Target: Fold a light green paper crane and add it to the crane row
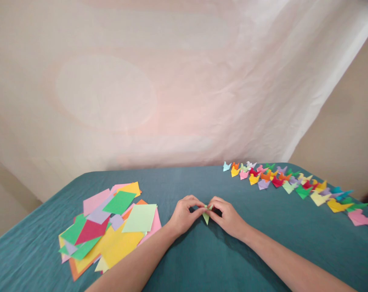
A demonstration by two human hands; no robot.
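Note:
A small folded piece of pale green paper point(206, 218) is held between my two hands over the middle of the table. My left hand point(186, 214) pinches it from the left with thumb and forefinger. From the right, my right hand point(225, 215) grips it the same way, thumb against fingers. One pointed tip of the paper hangs down below the thumbs. The fingers cover much of its upper part, so its full shape is hidden.
Loose paper sheets in several colours, among them a pale green sheet point(140, 218), lie in a heap at left. Rows of folded paper birds, with a pink bird point(358, 217) nearest, stand at right. A dark green cloth point(184, 182) covers the table; a pale sheet point(184, 81) hangs behind.

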